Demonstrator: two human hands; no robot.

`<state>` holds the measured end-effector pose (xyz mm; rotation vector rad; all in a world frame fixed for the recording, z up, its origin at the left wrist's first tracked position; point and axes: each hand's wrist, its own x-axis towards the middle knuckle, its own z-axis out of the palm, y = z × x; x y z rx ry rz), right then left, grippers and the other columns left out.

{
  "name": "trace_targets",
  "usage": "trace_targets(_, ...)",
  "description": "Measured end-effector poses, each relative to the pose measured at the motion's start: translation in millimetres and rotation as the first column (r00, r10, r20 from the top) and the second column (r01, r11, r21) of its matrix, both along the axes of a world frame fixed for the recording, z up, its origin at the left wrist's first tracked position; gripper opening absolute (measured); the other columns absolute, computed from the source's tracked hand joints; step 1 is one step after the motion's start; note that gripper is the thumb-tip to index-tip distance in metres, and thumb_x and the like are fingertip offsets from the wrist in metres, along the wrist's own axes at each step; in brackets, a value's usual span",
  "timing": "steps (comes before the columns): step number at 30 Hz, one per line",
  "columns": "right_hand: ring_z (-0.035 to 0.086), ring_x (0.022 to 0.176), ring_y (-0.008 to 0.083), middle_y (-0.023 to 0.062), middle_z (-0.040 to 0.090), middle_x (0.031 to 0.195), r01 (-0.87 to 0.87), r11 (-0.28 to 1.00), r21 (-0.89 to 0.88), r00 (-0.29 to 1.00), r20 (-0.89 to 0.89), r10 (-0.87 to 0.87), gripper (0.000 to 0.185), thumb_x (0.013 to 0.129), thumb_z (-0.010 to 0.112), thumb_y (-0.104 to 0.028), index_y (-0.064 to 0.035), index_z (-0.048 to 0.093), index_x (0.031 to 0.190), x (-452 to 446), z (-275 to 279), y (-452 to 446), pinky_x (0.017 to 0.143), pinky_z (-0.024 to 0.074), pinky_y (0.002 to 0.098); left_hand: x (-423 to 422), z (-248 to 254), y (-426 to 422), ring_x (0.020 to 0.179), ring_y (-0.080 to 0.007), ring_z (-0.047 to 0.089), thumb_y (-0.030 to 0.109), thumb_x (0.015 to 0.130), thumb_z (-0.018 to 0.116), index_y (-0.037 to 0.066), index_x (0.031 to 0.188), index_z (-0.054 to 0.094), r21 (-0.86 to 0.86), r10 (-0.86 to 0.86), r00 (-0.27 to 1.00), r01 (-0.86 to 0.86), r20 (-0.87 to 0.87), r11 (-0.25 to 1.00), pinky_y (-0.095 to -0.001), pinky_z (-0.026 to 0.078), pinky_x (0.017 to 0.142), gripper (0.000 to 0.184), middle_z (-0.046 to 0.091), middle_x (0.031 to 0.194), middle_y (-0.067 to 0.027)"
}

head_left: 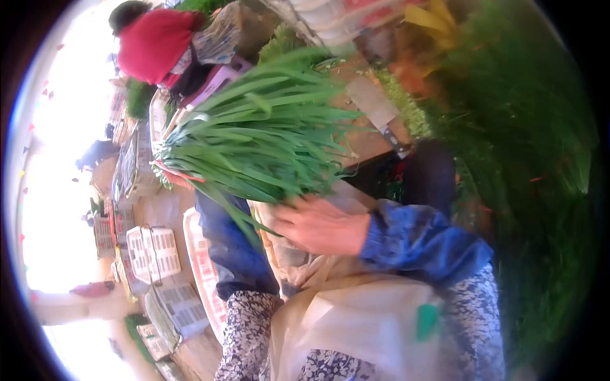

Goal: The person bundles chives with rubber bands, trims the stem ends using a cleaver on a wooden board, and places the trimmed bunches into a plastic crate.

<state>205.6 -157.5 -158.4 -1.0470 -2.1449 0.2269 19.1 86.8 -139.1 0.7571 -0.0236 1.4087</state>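
Note:
A large bunch of long green leaves (273, 127) spreads across the upper middle, its pale stem ends gathered at the left. My left hand (176, 178) is mostly hidden under that stem end and closed round it, beside a thin red strip (184, 173). Against the lower edge of the leaves lies my right hand (318, 225), palm down and slightly blurred, its fingers extended and a little apart. Above and right of the leaves, a broad-bladed knife (375, 105) with a dark handle rests on a brown board (365, 141).
A person in a red top (152, 44) works at the upper left. White plastic crates (154, 254) stand along the left. Heaped greens (534, 190) fill the right side, blurred. Chopped green bits (410, 111) lie beside the knife. A pale apron (356, 317) covers my lap.

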Motion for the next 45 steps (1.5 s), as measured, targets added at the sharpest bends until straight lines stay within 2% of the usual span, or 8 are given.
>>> trace_targets(12,0.064,0.079,0.0367,0.0181,0.064,0.086,0.102,0.955,-0.278,0.95,-0.259,-0.177,0.024,0.08,0.067,-0.007,0.0009,0.065,0.102,99,-30,-54,0.067,0.0523,0.0416,-61,-23,42,0.115,-0.0286,0.058,0.048,0.092,0.051,0.006,0.128,0.057,0.139,0.025,0.98,-0.053,0.196,0.989,-0.045,0.048,0.099,0.056,0.06,0.125,-0.0145)
trace_targets(14,0.064,0.08,0.0366,0.0202,0.065,0.089,0.161,0.937,-0.311,0.911,-0.318,-0.262,0.023,0.082,0.066,-0.004,0.0031,0.066,0.104,110,-27,-50,0.069,0.052,0.039,-64,7,24,0.115,-0.0289,0.058,0.049,0.093,0.05,0.005,0.129,0.056,0.086,0.412,0.908,-0.405,-0.083,0.91,-0.0434,0.049,0.098,0.057,0.06,0.125,-0.0143)
trace_targets(23,0.058,0.113,0.0259,0.0154,0.053,0.132,-0.009,0.979,-0.202,0.794,-0.597,-0.116,0.072,0.074,0.077,-0.007,0.0001,0.045,0.138,75,-35,44,0.084,0.0505,0.0337,-100,46,-64,0.109,-0.0275,0.061,0.02,0.072,0.074,-0.002,0.131,0.051,0.444,0.665,0.598,-0.498,-0.447,0.745,-0.0402,0.049,0.096,0.067,0.061,0.122,-0.0145)
trace_targets(30,0.04,0.135,0.0279,0.0186,0.037,0.147,-0.539,0.835,-0.112,0.486,-0.851,0.199,0.12,0.068,0.087,-0.019,-0.001,0.004,0.154,-29,-7,86,0.11,0.0342,0.0413,-76,55,-149,0.117,-0.021,0.055,0.017,0.057,0.09,-0.001,0.134,0.049,0.394,0.384,0.24,-0.006,-0.892,0.919,-0.0375,0.042,0.103,0.09,0.059,0.128,-0.0116)
trace_targets(32,0.039,0.134,0.0265,0.0185,0.035,0.147,-0.679,0.731,-0.065,0.252,-0.956,0.148,0.124,0.067,0.088,-0.02,-0.0005,0.001,0.154,-43,-21,72,0.112,0.0323,0.0422,-56,44,-166,0.116,-0.0195,0.054,0.02,0.057,0.092,-0.002,0.137,0.045,0.322,0.34,-0.117,0.149,-0.933,0.935,-0.0367,0.041,0.103,0.095,0.058,0.128,-0.0108)
trace_targets(33,0.039,0.134,0.0265,0.0185,0.035,0.147,-0.678,0.727,-0.108,0.26,-0.961,0.099,0.124,0.067,0.088,-0.02,-0.0005,0.001,0.154,-38,-34,62,0.112,0.0323,0.0422,-51,24,-173,0.115,-0.0186,0.055,0.019,0.058,0.091,-0.003,0.138,0.044,0.159,0.158,0.024,0.034,-0.987,0.987,-0.0354,0.042,0.102,0.095,0.059,0.125,-0.0104)
trace_targets(39,0.061,0.096,0.0194,0.0143,0.061,0.107,0.272,0.954,-0.126,0.677,-0.68,-0.283,0.053,0.082,0.075,-0.009,0.0016,0.049,0.127,19,-67,23,0.078,0.0488,0.0332,-15,-31,-172,0.112,-0.0176,0.057,0.014,0.06,0.089,-0.002,0.137,0.045,0.016,0.014,0.11,0.026,-0.994,1.0,-0.0329,0.044,0.099,0.09,0.061,0.122,-0.0095)
trace_targets(45,0.054,0.063,0.0049,0.0018,0.061,0.073,0.037,0.922,-0.386,0.588,-0.738,-0.332,0.032,0.087,0.072,-0.009,0.0013,0.055,0.112,31,-66,8,0.057,0.044,0.0208,9,-41,-160,0.106,-0.0191,0.063,0.018,0.06,0.087,-0.001,0.136,0.046,0.086,0.088,-0.005,0.132,-0.996,0.988,-0.0334,0.046,0.096,0.089,0.067,0.115,-0.0117)
